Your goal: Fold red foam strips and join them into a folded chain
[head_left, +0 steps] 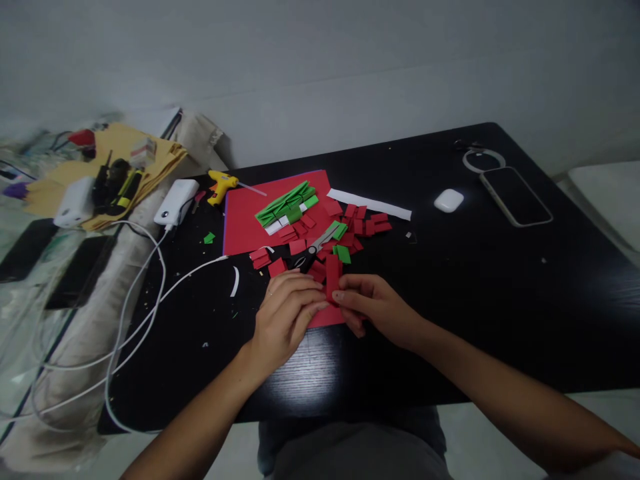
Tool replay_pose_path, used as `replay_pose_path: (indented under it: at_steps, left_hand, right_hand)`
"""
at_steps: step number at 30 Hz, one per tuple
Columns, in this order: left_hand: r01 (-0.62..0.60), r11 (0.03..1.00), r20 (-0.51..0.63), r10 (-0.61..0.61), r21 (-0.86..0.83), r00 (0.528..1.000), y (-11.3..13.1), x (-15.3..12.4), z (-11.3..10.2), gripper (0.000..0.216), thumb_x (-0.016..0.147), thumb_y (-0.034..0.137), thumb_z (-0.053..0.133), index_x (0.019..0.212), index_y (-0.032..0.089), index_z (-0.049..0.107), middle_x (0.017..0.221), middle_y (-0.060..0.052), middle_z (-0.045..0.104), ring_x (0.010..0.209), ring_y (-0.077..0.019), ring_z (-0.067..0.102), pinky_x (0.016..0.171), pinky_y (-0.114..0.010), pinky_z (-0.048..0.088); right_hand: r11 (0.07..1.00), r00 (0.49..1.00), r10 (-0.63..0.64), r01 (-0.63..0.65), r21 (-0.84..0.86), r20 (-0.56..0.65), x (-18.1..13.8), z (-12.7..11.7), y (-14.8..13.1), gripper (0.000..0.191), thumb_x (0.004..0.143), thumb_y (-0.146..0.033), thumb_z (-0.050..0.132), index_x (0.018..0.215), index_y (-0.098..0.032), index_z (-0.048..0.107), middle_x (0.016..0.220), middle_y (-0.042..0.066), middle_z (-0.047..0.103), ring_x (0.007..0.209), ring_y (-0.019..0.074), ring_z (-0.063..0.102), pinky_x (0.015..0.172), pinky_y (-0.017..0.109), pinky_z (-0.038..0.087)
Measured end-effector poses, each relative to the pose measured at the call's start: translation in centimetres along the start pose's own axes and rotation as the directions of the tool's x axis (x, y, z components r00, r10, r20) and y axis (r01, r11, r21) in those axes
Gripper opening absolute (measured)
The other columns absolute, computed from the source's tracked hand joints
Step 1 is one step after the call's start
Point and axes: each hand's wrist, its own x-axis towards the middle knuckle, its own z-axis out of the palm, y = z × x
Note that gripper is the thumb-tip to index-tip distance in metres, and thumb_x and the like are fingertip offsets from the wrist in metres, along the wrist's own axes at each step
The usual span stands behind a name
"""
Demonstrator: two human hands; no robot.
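Red paper strip: I am holding this folded strip [333, 275] upright in front of me, just above the near part of the paper pile; its length is pointing away from me, probably so that both hands are reaching its near end.
Right hand: my right hand [373, 307] is pinching the strip's near end between thumb and fingers, narrow on it, seemingly to be keeping the fold pressed flat.
Left hand: my left hand [290, 307] is curving in from the other side, fingers close together, the thumb tip lying beside the strip's near end; I cannot tell whether it is gripping or merely steadying.
Red folded pieces: these [358, 223] are lying loosely heaped beyond my hands, presumably for easy picking.
Scissors: the scissors [315, 249] are resting among the pieces, blades pointing away from me, which is probably leaving the handles nearer my grasp.
Green pleated bundle: this [287, 205] is sitting on the large red sheet [245, 220], apart from my fingers, perhaps to be staying uncrushed.
White paper strip: this [370, 204] is stretching along the heap's far side.
Glue gun: the yellow glue gun [221, 187] is lying at the sheet's far left corner, likely to be staying off the working patch of the black surface [470, 280].
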Motion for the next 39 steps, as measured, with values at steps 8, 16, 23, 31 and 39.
replay_pose_path:
  at_steps: [8,16,23,31,39]
  left_hand:
    - [-0.086,0.994,0.000,0.087,0.060,0.996,0.0,0.1,0.1,0.021,0.093,0.007,0.068,0.110,0.018,0.067,0.106,-0.007,0.073,0.105,-0.0216,0.069,0.103,-0.046,0.054]
    - [-0.095,0.993,0.021,0.094,0.066,0.995,0.1,0.1,0.0,0.022,0.093,0.004,0.067,0.111,0.017,0.066,0.107,-0.007,0.072,0.107,-0.0210,0.068,0.104,-0.047,0.053]
    - [-0.099,0.993,0.034,0.097,0.069,0.995,0.0,0.1,0.1,0.022,0.093,0.005,0.066,0.111,0.017,0.065,0.107,-0.007,0.072,0.106,-0.0208,0.067,0.104,-0.047,0.052]
    - [-0.077,0.985,-0.027,0.083,0.154,0.996,0.0,0.3,0.2,0.027,0.091,0.007,0.071,0.115,0.019,0.066,0.111,-0.008,0.070,0.109,-0.0226,0.066,0.101,-0.045,0.053]
    - [-0.025,0.942,-0.177,0.089,0.336,0.980,0.8,0.1,0.4,0.015,0.084,0.018,0.079,0.091,0.020,0.066,0.093,-0.005,0.067,0.089,-0.0223,0.063,0.088,-0.043,0.048]
  right_hand:
    - [0.999,1.000,-0.010,0.011,-0.044,0.018,0.1,0.0,-0.4,0.032,0.082,-0.043,0.082,0.085,-0.016,0.066,0.052,-0.007,0.058,0.042,0.0073,0.049,0.044,0.020,0.041]
    - [0.977,0.993,-0.115,0.118,-0.178,0.024,-0.3,0.3,-0.3,0.030,0.091,-0.044,0.072,0.083,-0.016,0.061,0.051,-0.008,0.055,0.043,0.0065,0.046,0.047,0.020,0.038]
    - [0.968,0.994,-0.107,0.109,-0.226,0.024,-0.4,0.6,-0.3,0.030,0.095,-0.045,0.066,0.085,-0.017,0.059,0.049,-0.008,0.054,0.043,0.0072,0.046,0.048,0.020,0.039]
    - [0.989,0.999,-0.048,0.045,-0.142,-0.018,0.1,-0.1,-0.3,0.033,0.083,-0.046,0.079,0.082,-0.016,0.065,0.053,-0.006,0.059,0.044,0.0075,0.050,0.047,0.020,0.041]
    - [0.982,0.947,-0.161,0.125,-0.141,-0.277,-0.1,0.6,-0.1,0.028,0.078,-0.040,0.084,0.075,-0.017,0.070,0.051,-0.005,0.060,0.045,0.0083,0.052,0.046,0.020,0.042]
